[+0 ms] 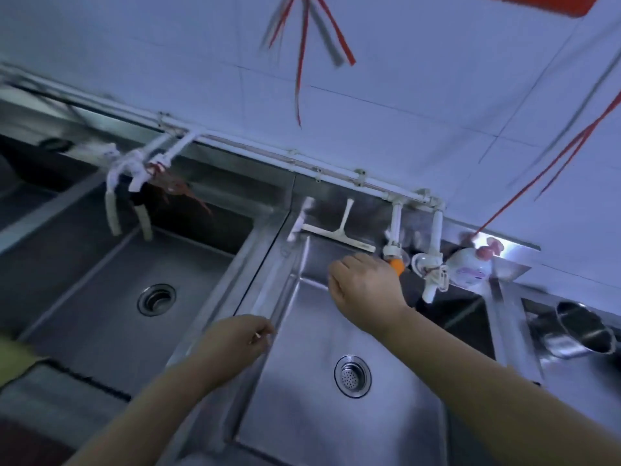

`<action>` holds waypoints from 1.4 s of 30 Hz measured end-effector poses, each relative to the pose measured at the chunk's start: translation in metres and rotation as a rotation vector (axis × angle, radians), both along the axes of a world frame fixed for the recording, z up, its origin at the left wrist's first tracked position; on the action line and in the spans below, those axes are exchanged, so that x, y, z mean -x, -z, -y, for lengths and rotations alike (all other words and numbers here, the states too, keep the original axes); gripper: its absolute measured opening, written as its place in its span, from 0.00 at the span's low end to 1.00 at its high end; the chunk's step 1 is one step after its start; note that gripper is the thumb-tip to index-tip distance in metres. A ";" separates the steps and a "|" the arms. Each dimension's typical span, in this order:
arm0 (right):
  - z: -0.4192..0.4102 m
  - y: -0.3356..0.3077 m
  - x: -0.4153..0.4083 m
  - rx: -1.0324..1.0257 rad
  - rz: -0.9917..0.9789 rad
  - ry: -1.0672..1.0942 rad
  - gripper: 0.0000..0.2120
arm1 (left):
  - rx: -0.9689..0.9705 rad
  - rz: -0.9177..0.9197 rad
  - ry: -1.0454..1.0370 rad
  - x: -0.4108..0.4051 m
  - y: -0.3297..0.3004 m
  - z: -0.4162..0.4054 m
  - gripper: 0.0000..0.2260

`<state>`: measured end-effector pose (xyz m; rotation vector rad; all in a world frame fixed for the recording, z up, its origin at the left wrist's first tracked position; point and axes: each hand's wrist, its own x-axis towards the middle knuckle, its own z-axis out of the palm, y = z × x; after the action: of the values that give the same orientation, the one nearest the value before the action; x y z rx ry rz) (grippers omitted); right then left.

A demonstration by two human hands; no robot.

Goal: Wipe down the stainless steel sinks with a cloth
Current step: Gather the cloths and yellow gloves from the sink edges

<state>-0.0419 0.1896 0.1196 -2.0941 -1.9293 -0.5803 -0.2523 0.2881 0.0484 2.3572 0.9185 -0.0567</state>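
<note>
Two stainless steel sinks sit side by side: the left sink [111, 280] and the right sink [322, 331], each with a round drain. My right hand [366, 290] reaches palm down to the back wall of the right sink, fingers curled, just below a white squeegee [339, 235]. No cloth shows in it; what lies under the palm is hidden. My left hand [235, 341] rests on the steel divider [265, 274] between the sinks, fingers pinched together around a tiny pale speck.
White pipe taps hang over each sink: the left taps [134, 176] are wrapped in rag strips, and the right tap [396, 260] has an orange nozzle. A soap pump bottle [470, 267] and a steel pot [581, 334] stand at the right. Red ribbons hang on the tiled wall.
</note>
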 end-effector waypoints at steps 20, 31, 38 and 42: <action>-0.268 0.140 0.436 0.723 -0.511 -0.263 0.10 | -0.150 -0.220 -0.526 0.423 0.075 -0.189 0.18; -0.262 0.186 0.445 0.735 -0.557 -0.161 0.11 | -0.357 -0.204 -0.310 0.415 0.117 -0.159 0.26; -0.239 0.196 0.422 0.643 -0.522 -0.069 0.09 | -0.393 -0.085 -0.274 0.402 0.117 -0.163 0.12; -0.226 0.201 0.414 0.629 -0.521 -0.102 0.13 | -0.320 -0.160 -0.477 0.414 0.119 -0.205 0.19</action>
<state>-0.4564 0.4160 -0.0811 -2.1397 -2.0227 0.6239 -0.6666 0.4933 -0.0709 2.3703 1.6516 0.1016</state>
